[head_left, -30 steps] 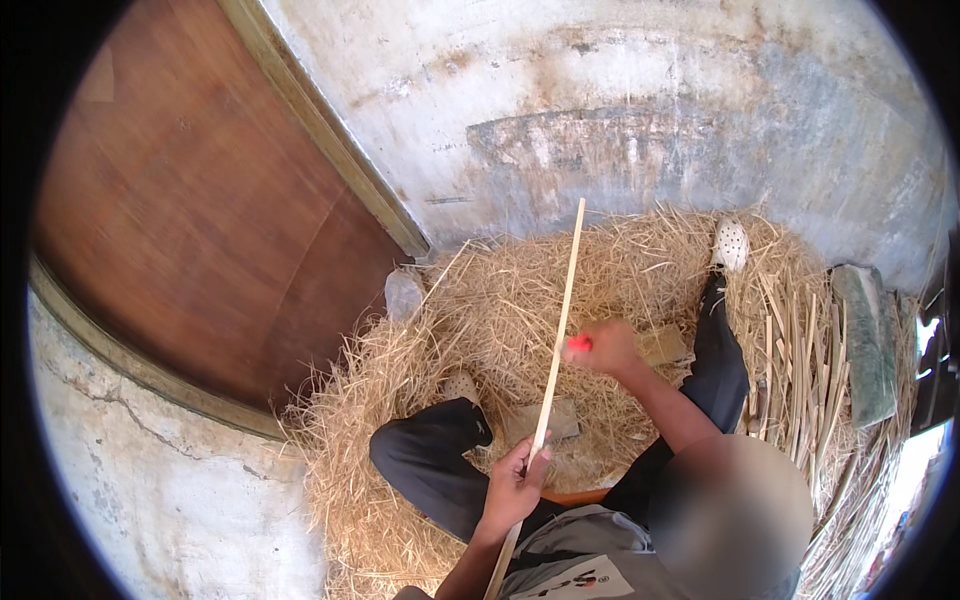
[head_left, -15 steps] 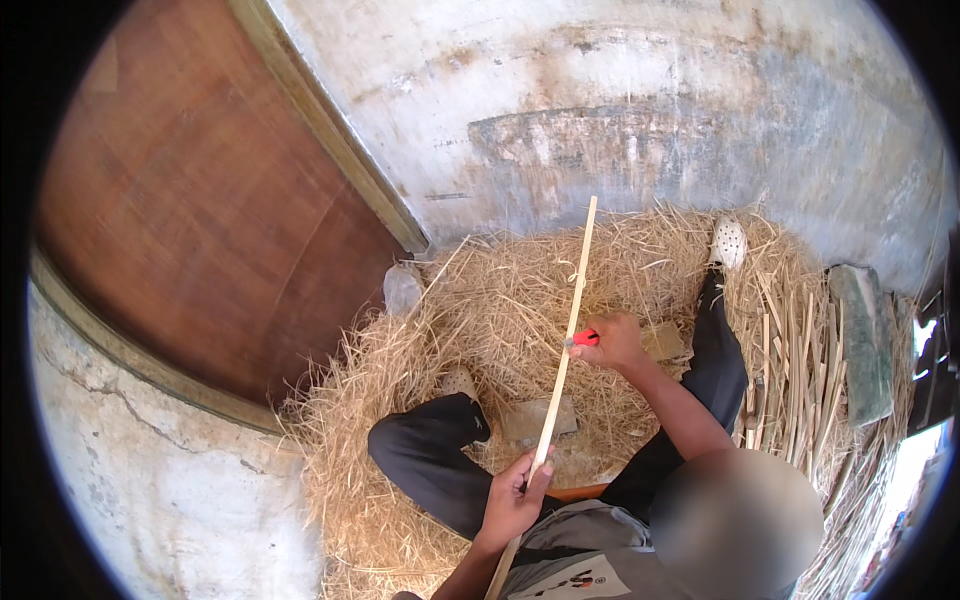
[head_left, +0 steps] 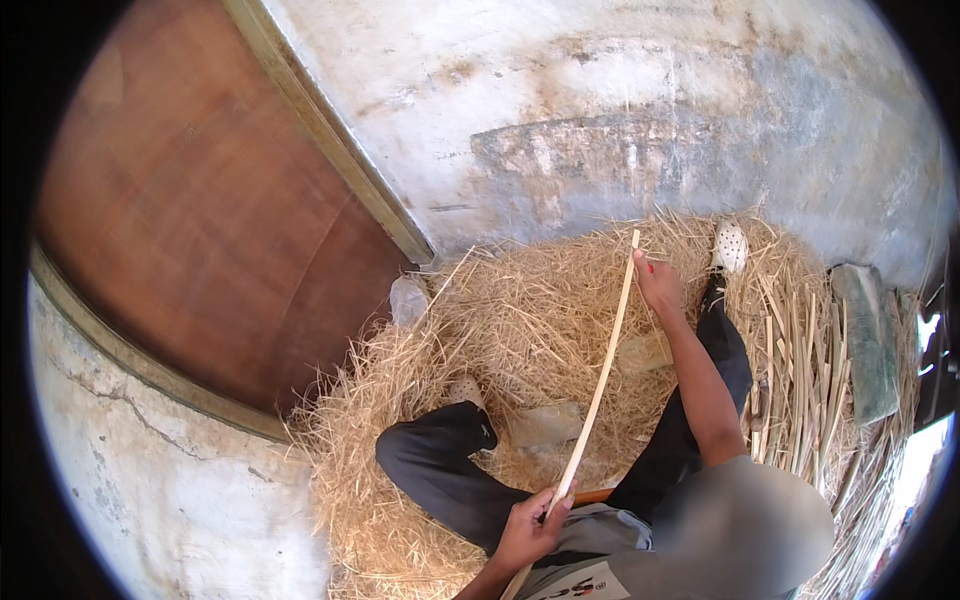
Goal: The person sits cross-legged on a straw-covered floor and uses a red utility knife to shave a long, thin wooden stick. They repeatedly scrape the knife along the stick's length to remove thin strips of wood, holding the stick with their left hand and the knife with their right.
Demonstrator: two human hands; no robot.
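A long, thin, pale-yellow wood-like strip (head_left: 602, 385) spans the two hands, its long axis running from seven o'clock up to one o'clock. The left hand (head_left: 530, 528) is clamped around its lower part. The right hand (head_left: 657, 285), at one o'clock from the left, is nearer the far tip, curled around a small, mostly hidden red object (head_left: 651, 268); whether its thumb presses the strip is unclear.

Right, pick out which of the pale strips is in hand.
The long strip slanting from the left hand up to the right hand; the strips piled at the picture's right lie untouched by either hand.
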